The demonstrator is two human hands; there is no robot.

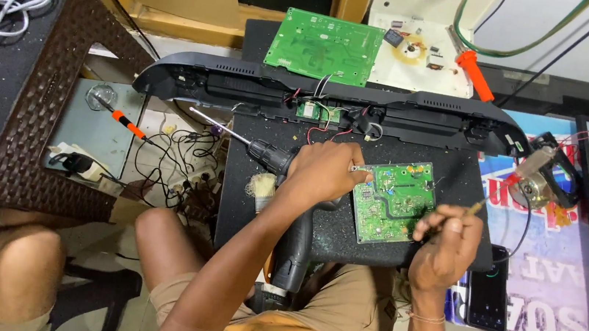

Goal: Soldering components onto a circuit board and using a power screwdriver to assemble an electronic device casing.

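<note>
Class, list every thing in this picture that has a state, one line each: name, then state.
Left hand: resting on the small green circuit board's edge.
Right hand: pinching a thin probe over that board.
Small green circuit board: flat, bare, on the black stool top.
Black cordless drill: lying flat, unheld.
Long black plastic casing: open, wires exposed.

Single head-worn view, looking steeply down from above the seated person, close over the black work surface (403, 248), lap at bottom edge
</note>
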